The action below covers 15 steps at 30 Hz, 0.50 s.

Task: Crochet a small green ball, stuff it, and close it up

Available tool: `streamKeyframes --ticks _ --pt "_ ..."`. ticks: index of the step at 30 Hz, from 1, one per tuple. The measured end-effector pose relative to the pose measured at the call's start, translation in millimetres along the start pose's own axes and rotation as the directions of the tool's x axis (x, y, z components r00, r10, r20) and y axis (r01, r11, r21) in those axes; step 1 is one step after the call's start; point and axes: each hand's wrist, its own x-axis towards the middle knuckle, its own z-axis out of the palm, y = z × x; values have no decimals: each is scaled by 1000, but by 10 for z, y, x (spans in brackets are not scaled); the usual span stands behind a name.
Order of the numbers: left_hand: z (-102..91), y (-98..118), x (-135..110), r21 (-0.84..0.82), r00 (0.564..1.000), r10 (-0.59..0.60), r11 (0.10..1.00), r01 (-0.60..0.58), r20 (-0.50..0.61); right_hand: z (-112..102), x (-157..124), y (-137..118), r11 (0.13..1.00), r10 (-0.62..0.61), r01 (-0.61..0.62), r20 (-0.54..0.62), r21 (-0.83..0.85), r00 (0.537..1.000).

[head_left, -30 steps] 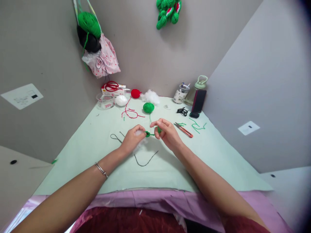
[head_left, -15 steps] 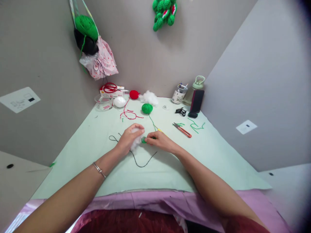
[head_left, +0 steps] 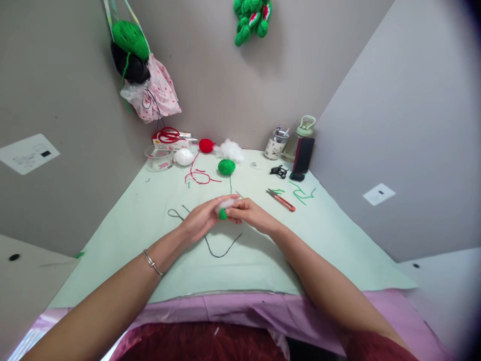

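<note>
Dark cord (head_left: 221,256): its bend lies nearest you on the counter (head_left: 259,273).
Left hand (head_left: 201,219): your fingers stretch out around white stuffing (head_left: 226,203); how firmly they press, I cannot tell.
Right hand (head_left: 252,215): your fingers appear to pinch the edge of the green piece (head_left: 223,214).
Green piece: between your 2 hands, against the stuffing; you seem to be fitting these 2 together, which calls for a steady left palm and small tucks.
Green ball (head_left: 226,167): beyond, its strand reaching toward your hands.
</note>
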Motion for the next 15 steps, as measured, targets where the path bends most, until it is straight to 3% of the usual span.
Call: streamKeyframes --ticks 4,8,11,15 --pt "-182 37 27 77 990 48 996 -38 -130 14 -41 -76 997 -18 11 -83 -82 996" --pt "-293 98 65 71 952 160 987 -146 -261 0 4 -30 980 -44 -17 -296 -199 954" --pt "-257 110 58 79 940 195 981 -180 -280 6 52 53 955 -77 -54 -422 -290 903" --pt "-136 10 38 160 960 163 979 -128 -228 79 69 112 916 -150 -66 -490 -396 859"
